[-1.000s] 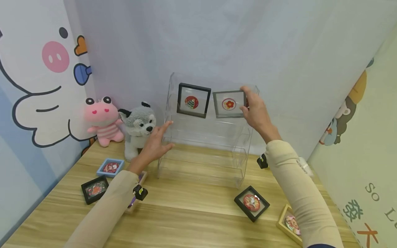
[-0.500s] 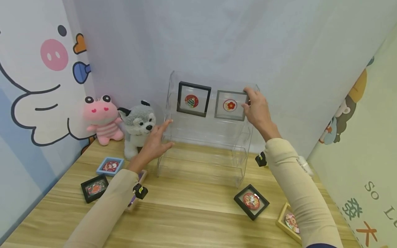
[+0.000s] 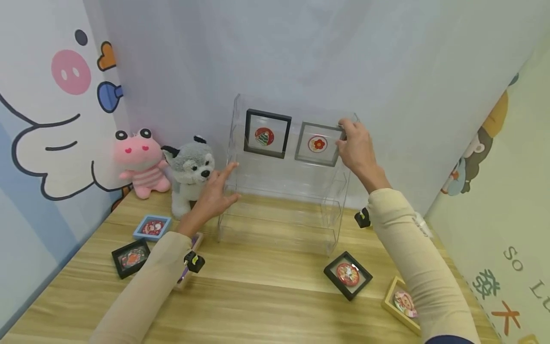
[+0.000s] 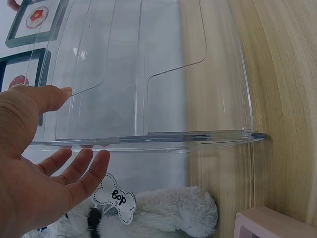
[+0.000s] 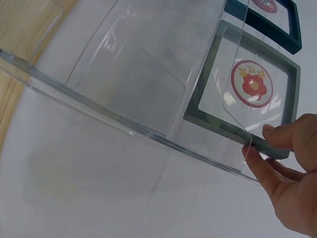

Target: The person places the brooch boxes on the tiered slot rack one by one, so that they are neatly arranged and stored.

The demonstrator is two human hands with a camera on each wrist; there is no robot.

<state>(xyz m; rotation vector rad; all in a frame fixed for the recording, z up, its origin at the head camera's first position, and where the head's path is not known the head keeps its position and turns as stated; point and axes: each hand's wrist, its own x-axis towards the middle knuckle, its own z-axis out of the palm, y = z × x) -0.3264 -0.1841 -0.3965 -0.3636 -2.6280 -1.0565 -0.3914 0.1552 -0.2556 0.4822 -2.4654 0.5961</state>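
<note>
My right hand (image 3: 360,149) pinches the right edge of a grey display frame (image 3: 318,143) with a red flower badge inside. That frame sits on the top tier of a clear acrylic rack (image 3: 277,237), tilted slightly. In the right wrist view, thumb and fingers (image 5: 285,136) grip its corner behind the rack's clear edge. Left of it on the same tier stands a black display frame (image 3: 268,134) with a Christmas tree badge. My left hand (image 3: 212,193) is at the rack's left side panel, fingers extended, thumb and fingers on either side of the panel in the left wrist view.
A husky plush (image 3: 191,167) and a pink frog plush (image 3: 142,160) sit behind my left arm. Light blue (image 3: 152,227), black (image 3: 131,258) and pinkish (image 3: 196,242) frames lie at left. Another black frame (image 3: 348,275) and a yellow frame (image 3: 401,305) lie at right.
My right hand has shifted slightly right and moved the grey frame, which now tilts a little and sits lower on the top tier. My left hand stays at the rack's side.
</note>
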